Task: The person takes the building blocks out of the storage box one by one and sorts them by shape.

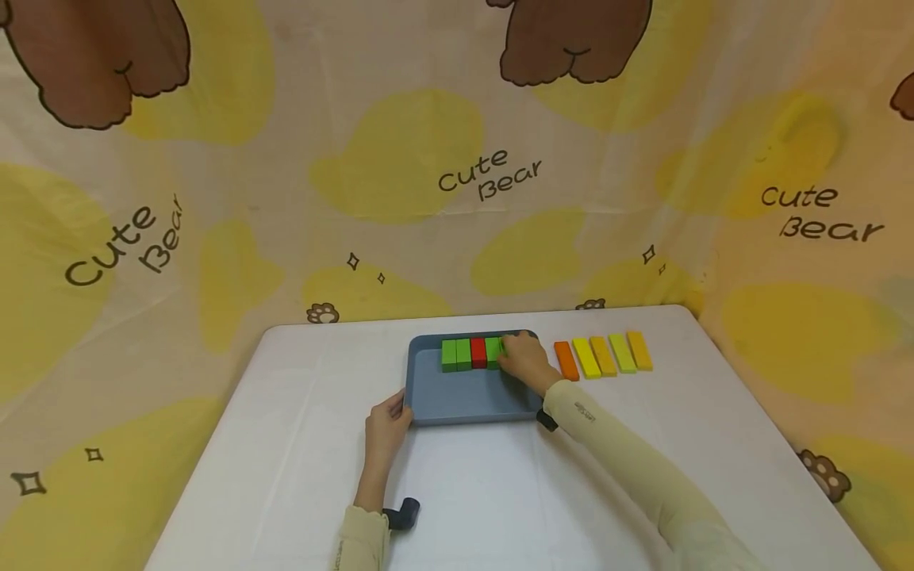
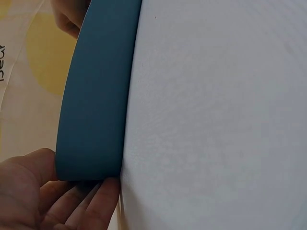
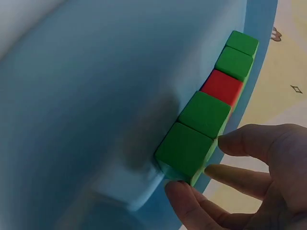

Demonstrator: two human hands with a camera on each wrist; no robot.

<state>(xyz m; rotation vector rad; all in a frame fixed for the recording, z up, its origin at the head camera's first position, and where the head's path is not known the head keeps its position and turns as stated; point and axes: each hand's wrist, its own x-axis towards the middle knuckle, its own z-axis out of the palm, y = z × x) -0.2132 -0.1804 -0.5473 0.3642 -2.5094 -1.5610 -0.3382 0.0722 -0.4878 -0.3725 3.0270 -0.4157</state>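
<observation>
A blue-grey tray (image 1: 457,400) lies on the white table, with a row of blocks near its far wall. From the left the row runs green block (image 1: 449,356), green block (image 1: 463,354), red block (image 1: 478,354), green block (image 1: 493,354), then a last green block (image 3: 184,149) mostly behind my right hand in the head view. My right hand (image 1: 527,362) holds that last block at its end with thumb and fingertips. At the tray's near left corner, my left hand (image 1: 387,425) grips the wall between thumb and fingers.
Right of the tray, on the table (image 1: 471,500), lie an orange block (image 1: 566,361), a yellow block (image 1: 587,358), a yellow-orange block (image 1: 603,356), a lime block (image 1: 622,353) and another yellow-orange block (image 1: 639,350). A patterned cloth (image 1: 400,159) hangs behind.
</observation>
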